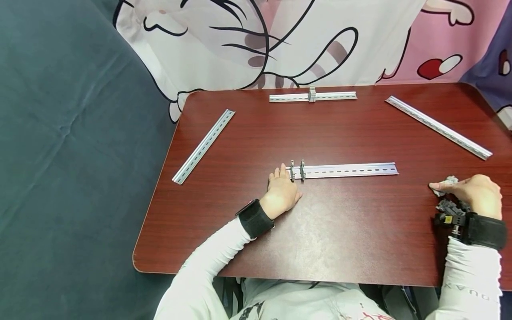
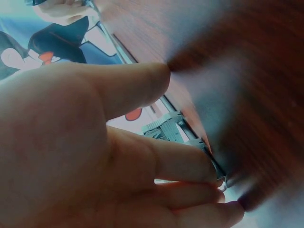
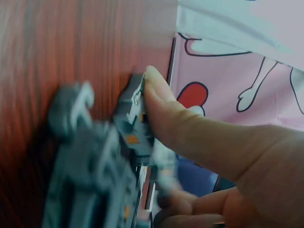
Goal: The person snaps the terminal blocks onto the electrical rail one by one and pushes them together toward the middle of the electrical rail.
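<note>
A slotted metal DIN rail (image 1: 352,170) lies across the middle of the table, with two thin grey clips (image 1: 302,170) standing on its left part. My left hand (image 1: 281,193) rests at that left end, fingers stretched out beside the clips. In the left wrist view a grey clip (image 2: 166,127) shows behind the extended fingers. At the table's right side, my right hand (image 1: 482,193) pinches a grey terminal block (image 3: 129,107) with orange spots, thumb along its edge. More grey terminal blocks (image 1: 450,208) sit close below that hand, blurred in the right wrist view.
Another DIN rail (image 1: 204,146) lies slanted at the left, and one more (image 1: 440,128) at the right. Along the back edge is a shorter rail (image 1: 336,95) carrying a grey clip (image 1: 312,94). A printed cloth (image 1: 320,44) hangs behind the table.
</note>
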Available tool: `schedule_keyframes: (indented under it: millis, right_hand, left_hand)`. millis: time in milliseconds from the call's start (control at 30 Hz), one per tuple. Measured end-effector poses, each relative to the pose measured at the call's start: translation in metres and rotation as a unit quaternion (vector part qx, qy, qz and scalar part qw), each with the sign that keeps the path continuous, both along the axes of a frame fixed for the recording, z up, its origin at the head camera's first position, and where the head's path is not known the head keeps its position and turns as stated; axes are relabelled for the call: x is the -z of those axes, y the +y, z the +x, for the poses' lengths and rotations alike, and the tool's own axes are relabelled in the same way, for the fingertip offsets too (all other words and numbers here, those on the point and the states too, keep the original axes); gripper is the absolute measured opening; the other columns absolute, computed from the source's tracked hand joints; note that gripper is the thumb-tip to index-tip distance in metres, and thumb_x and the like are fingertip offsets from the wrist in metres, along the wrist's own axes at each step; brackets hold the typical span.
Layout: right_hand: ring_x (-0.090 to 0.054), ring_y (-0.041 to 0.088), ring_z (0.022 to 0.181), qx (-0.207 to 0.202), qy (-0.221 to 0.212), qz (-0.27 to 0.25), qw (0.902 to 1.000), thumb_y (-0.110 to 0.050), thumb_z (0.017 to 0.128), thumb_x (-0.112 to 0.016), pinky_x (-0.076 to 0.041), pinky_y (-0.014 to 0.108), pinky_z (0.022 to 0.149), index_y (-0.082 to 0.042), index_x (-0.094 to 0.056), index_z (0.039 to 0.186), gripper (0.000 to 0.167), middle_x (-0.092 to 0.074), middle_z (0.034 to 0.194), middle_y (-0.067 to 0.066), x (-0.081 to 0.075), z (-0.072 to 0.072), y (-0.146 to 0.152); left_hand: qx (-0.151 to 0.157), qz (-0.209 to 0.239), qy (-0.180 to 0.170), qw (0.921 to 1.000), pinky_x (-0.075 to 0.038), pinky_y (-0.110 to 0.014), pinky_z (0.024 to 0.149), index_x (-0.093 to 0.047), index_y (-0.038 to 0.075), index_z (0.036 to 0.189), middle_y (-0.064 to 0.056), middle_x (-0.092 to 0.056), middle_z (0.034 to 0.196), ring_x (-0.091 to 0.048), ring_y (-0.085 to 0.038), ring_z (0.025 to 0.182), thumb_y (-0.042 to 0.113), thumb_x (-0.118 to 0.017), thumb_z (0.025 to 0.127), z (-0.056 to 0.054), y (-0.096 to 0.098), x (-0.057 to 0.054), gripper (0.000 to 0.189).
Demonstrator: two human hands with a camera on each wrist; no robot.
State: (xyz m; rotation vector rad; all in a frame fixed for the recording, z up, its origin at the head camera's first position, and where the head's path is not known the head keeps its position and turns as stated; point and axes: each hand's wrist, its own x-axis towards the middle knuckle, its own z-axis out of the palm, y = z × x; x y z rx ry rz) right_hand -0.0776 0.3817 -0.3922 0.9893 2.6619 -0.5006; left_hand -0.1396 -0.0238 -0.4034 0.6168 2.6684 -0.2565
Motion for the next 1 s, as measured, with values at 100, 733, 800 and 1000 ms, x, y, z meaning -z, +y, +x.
schedule_keyframes:
  millis: [100,733,800,1000]
  right_hand:
    - [-0.05,0.049,0.084,-0.032,0.056,0.001,0.9979,-0.047,0.08,-0.072,-0.045,0.042,0.055,0.017,-0.057,0.097,0.067,-0.054,0.089,0.037,0.002,0.0,-0.004]
    - [-0.054,0.016,0.064,-0.214,0.193,-0.031,0.9569,-0.026,0.086,-0.072,-0.037,0.028,0.052,0.007,-0.065,0.101,0.037,-0.068,0.077,0.02,-0.007,-0.026,-0.048]
    - [-0.056,0.02,0.066,-0.232,0.194,-0.033,0.9526,-0.024,0.085,-0.072,-0.037,0.028,0.054,0.005,-0.067,0.099,0.033,-0.068,0.079,0.02,-0.006,-0.03,-0.054]
    - [-0.06,0.027,0.069,-0.266,0.19,-0.036,0.9444,-0.025,0.086,-0.071,-0.038,0.03,0.056,0.006,-0.069,0.099,0.033,-0.069,0.077,0.019,-0.004,-0.044,-0.073]
  left_hand:
    - [0.001,-0.002,0.002,1.0,-0.03,-0.044,0.116,-0.047,0.004,0.143,-0.022,-0.022,0.158,-0.028,-0.035,0.146,0.049,-0.04,0.101,0.0,0.0,0.0,0.062]
    - [-0.001,-0.014,-0.004,0.9999,-0.027,-0.044,0.118,-0.042,0.004,0.145,-0.022,-0.019,0.159,-0.025,-0.034,0.147,0.051,-0.037,0.101,-0.002,0.001,0.001,0.065]
    - [-0.003,-0.014,-0.008,0.9999,-0.026,-0.044,0.118,-0.042,0.005,0.146,-0.022,-0.018,0.159,-0.024,-0.034,0.147,0.051,-0.037,0.101,-0.002,0.002,0.002,0.065]
    - [-0.005,-0.02,-0.006,0.9998,-0.026,-0.043,0.118,-0.039,0.004,0.147,-0.022,-0.017,0.159,-0.023,-0.033,0.148,0.053,-0.037,0.1,-0.001,0.002,0.002,0.067]
